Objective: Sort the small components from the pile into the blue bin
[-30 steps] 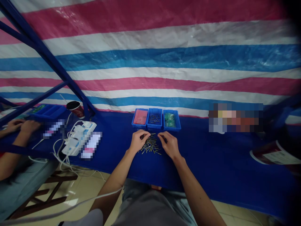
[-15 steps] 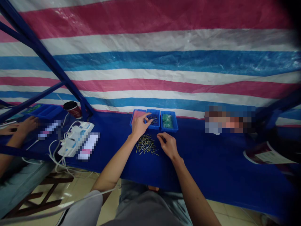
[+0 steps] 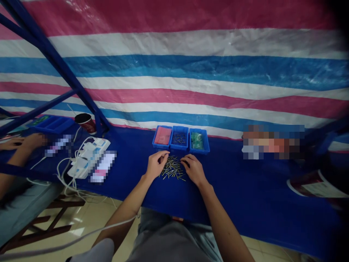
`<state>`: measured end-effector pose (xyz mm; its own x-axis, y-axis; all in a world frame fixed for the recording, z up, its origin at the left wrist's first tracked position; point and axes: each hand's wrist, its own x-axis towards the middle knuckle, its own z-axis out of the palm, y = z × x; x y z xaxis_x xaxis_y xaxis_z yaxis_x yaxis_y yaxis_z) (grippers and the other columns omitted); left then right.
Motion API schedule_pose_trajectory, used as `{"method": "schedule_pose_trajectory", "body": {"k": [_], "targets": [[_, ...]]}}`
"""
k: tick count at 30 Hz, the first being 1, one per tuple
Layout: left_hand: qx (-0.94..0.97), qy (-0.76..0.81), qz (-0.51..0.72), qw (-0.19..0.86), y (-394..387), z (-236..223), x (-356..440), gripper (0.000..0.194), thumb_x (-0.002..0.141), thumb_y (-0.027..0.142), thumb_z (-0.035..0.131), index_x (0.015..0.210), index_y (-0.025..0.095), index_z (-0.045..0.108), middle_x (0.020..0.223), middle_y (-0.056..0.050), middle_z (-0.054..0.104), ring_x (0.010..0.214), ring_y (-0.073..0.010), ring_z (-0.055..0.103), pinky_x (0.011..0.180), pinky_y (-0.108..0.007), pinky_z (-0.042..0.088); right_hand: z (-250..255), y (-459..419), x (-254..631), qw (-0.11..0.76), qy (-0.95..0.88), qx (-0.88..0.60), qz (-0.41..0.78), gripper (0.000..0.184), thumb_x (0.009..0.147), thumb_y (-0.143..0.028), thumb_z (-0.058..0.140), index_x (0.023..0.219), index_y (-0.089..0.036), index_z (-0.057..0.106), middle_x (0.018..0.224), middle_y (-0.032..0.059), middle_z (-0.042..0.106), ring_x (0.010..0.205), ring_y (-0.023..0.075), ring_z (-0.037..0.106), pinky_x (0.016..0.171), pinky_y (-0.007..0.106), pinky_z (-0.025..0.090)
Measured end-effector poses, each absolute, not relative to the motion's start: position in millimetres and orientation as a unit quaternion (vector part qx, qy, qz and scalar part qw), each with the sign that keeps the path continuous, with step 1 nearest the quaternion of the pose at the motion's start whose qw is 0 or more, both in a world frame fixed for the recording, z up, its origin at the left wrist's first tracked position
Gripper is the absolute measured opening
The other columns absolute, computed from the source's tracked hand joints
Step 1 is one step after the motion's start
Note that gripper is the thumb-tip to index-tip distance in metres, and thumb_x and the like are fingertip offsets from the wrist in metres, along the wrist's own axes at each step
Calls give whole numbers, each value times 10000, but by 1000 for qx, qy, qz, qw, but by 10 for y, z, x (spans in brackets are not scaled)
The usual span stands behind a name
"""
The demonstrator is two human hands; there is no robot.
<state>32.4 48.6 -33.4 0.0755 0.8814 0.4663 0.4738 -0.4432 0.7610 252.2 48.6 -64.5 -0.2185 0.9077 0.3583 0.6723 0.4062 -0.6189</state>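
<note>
1. A loose pile of thin metal pins [image 3: 172, 168], gold-toned with some darker shafts, lies on the blue table cover [image 3: 240, 196] at the centre of the frame, just below a row of bins.
2. The person's left hand [image 3: 156, 164] rests at the pile's left edge. Its fingers [image 3: 165, 155] are drawn in to a narrow pinch, but I can't tell whether a pin is caught there.
3. The right hand [image 3: 194, 169] is at the pile's right edge, touching or almost touching it. Its fingers [image 3: 184, 162] curl in narrowly, and again I can't tell if they're holding anything.
4. Just above the pile stand three blue plastic bins side by side: the left one [image 3: 162, 137] has a pink lining or packet, the middle one [image 3: 179, 138] holds dark pins, and the right one [image 3: 196, 141] holds something green.
5. Toward the left of the frame sits a white power strip [image 3: 88, 160] tangled in white cables [image 3: 64, 174], with two blurred objects near it.
6. At the far left, a co-worker's hand [image 3: 32, 142] lies near a blue divided tray [image 3: 51, 124] and a dark paper cup [image 3: 85, 122].
7. Behind everything hangs a striped tarpaulin [image 3: 174, 80] - pink, white and blue - crossed at upper left by a blue steel frame [image 3: 51, 62].
</note>
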Motion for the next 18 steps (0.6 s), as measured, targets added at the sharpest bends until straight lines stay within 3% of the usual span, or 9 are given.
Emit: {"method": "schedule_pose_trajectory", "body": {"k": [7,12,18], "targets": [[767,460,433,114,164,-387,45,227,973,284,531,1013,196,736,649,-19,634,555,-117,543,614,-250,463,-614,471,2498,338,-770,-519,151,178,954,-181,517,903,-244,675,958,53,657,917,213,616,801,332,486],[749,483,453,26,-96,-457,-188,180,933,206,578,1030,217,730,717,-36,690,576,-131,591,626,-270,484,-622,487,2462,321,-775,-529,129,200,944,-122,473,842,-232,606,884,60,631,860,218,588,764,330,450],[751,440,489,-54,242,-532,-111,169,897,178,603,995,208,738,636,-19,673,513,-119,588,582,-257,477,-612,485,2469,327,-765,-534,148,182,948,-128,465,846,-229,575,884,58,614,869,221,586,770,326,443]]}}
